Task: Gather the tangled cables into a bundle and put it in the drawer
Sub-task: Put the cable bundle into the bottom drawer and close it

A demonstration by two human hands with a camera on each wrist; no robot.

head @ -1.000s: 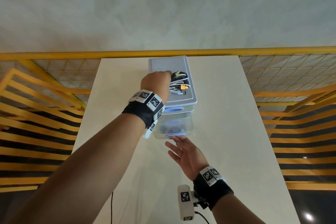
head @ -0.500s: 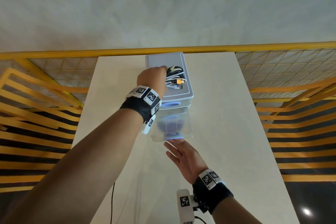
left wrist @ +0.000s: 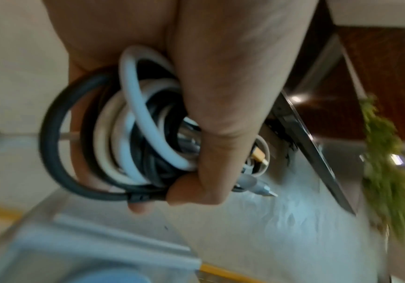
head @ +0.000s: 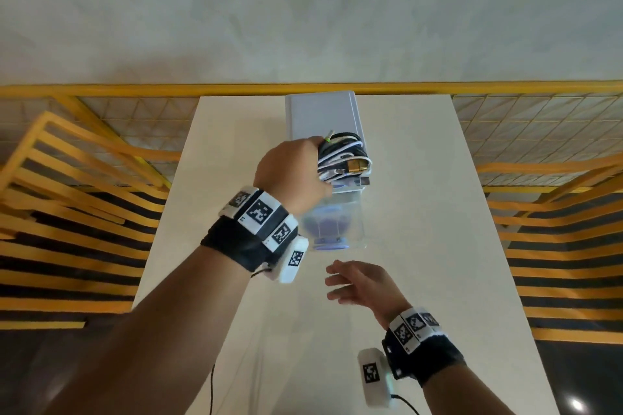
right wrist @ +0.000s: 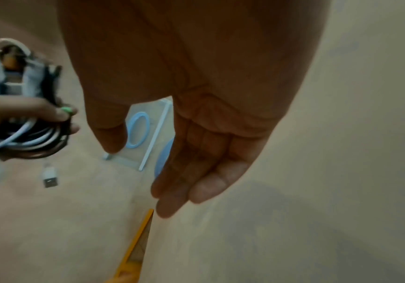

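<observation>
Gripping cable bundle, left hand now lifted off drawer unit, right hand relaxed, withdrawn.

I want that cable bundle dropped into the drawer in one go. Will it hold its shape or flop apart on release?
Probably loosens: the cable bundle is untied loops that only the left hand keeps together. One plug already dangles free, so ends may snag the open drawer. It looks light, unlikely to tip the unit.

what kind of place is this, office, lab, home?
Hard to say; probably a staged data-collection setup, not a home. A bare white table holds only a small plastic drawer unit, yellow mesh railing fences it in, and a plain grey wall stands behind.
</observation>
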